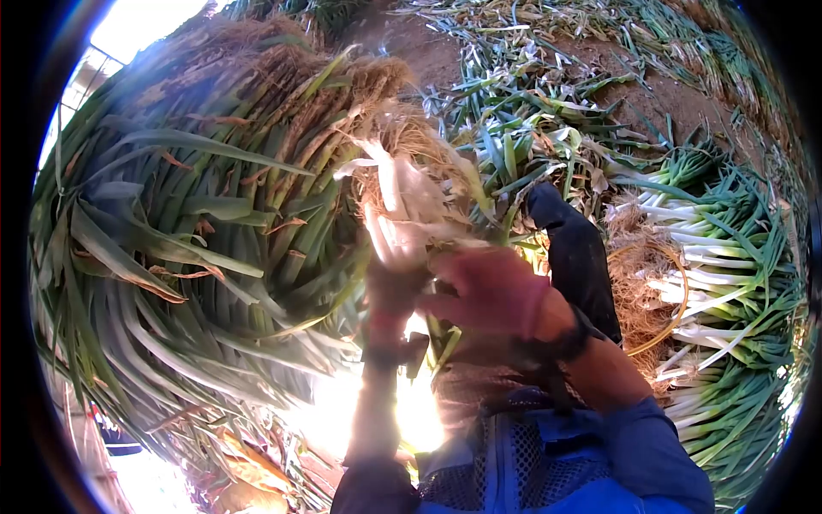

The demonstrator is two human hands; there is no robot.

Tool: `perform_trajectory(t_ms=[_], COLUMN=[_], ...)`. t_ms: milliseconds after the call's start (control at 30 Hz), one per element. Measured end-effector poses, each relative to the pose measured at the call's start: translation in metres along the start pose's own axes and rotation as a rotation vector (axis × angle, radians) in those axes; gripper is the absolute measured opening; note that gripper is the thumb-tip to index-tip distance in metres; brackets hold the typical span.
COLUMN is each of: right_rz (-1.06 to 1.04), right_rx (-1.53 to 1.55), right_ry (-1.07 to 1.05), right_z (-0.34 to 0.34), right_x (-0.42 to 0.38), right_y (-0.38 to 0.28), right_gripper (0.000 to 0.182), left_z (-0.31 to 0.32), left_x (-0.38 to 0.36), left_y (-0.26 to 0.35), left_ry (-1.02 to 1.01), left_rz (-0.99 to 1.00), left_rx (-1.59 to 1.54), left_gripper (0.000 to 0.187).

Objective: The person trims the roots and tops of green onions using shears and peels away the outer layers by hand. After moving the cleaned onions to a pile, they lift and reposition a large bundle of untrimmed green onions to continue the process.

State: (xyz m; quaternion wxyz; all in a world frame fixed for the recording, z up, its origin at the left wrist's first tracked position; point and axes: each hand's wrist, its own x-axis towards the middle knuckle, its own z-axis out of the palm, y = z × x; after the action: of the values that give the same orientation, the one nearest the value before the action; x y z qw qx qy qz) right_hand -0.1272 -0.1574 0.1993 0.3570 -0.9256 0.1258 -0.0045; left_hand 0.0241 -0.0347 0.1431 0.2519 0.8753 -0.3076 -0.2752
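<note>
My left hand (396,291), in a dark reddish glove, is closed round the white stalks of some green onions (391,193). Their roots and pale, peeling skins point away from me, above the hand. Close beside it on the right, my right hand (492,291) wears a red glove and is smeared by motion. Its fingers lie near the lower stalks, but I cannot see whether they grip anything. Glare blurs the area below both hands.
A large heap of untrimmed green onions (197,206) fills the left. Cleaned green onions (711,265) lie in a row at the right, beside a thin yellow loop (685,295). Stripped leaves (531,120) litter the soil ahead. My dark-clad leg (582,265) stretches out between them.
</note>
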Motion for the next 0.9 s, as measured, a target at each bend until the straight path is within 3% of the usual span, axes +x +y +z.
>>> perform_trajectory(t_ms=[67,100,133,200,333,400,467,533,600,667,700,733,767,800,833,867,900], right_rz=[0.002,0.0,0.002,0.023,0.014,-0.073,-0.07,0.05,0.066,0.461,0.459,0.254,0.053,0.076,0.015,-0.142,-0.119], right_rx=[0.177,0.092,0.093,0.118,0.125,0.063,0.013,-0.102,-0.244,-0.016,-0.016,-0.098,-0.18,-0.121,0.002,-0.059,0.027], right_ry=[0.264,0.488,0.491,0.558,0.462,0.574,0.648,0.682,0.915,0.763,0.761,0.732,0.7,0.497,0.289,0.305,0.174], right_z=[-0.022,-0.021,-0.013,0.011,-0.006,-0.026,-0.034,-0.043,-0.075,-0.131,-0.124,-0.11,-0.102,-0.083,-0.068,-0.039,-0.03], right_x=[-0.012,-0.009,0.001,0.026,0.051,0.06,0.069,0.08,0.088,0.072,0.074,0.074,0.068,0.065,0.065,0.071,0.066], right_y=[-0.01,-0.011,-0.008,0.01,0.031,0.039,0.045,0.059,0.102,0.111,0.114,0.117,0.106,0.091,0.078,0.073,0.053], right_gripper=[0.05,0.044,0.044,0.036,0.026,0.018,0.015,0.015,0.014,0.029,0.029,0.046,0.064,0.091,0.097,0.089,0.085], left_z=[0.012,0.02,0.016,0.002,0.012,0.005,0.014,0.015,0.005,0.0,-0.009,-0.016,-0.024,-0.027,-0.028,-0.03,-0.03], left_x=[0.002,0.012,0.004,-0.018,0.001,-0.007,0.006,0.011,0.005,0.006,0.004,-0.001,-0.011,-0.013,-0.015,-0.019,-0.023], left_y=[-0.018,-0.027,-0.015,0.022,-0.006,0.009,-0.01,-0.019,-0.026,-0.057,-0.063,-0.065,-0.053,-0.058,-0.059,-0.059,-0.058], left_ry=[0.291,0.268,0.265,0.338,0.257,0.172,0.215,0.195,0.187,0.174,0.18,0.187,0.164,0.116,0.093,0.07,0.07], left_rz=[0.282,0.192,0.193,0.175,0.097,0.146,0.162,0.149,0.072,0.024,0.119,0.214,0.132,0.174,0.185,0.195,0.193], left_rx=[-0.384,-0.593,-0.591,-0.276,-0.566,-0.626,-0.597,-0.523,-0.535,-0.633,-0.591,-0.548,-0.761,-0.818,-0.778,-0.739,-0.736], left_gripper=[0.051,0.043,0.043,0.037,0.039,0.039,0.037,0.032,0.03,0.024,0.021,0.019,0.013,0.015,0.019,0.022,0.022])
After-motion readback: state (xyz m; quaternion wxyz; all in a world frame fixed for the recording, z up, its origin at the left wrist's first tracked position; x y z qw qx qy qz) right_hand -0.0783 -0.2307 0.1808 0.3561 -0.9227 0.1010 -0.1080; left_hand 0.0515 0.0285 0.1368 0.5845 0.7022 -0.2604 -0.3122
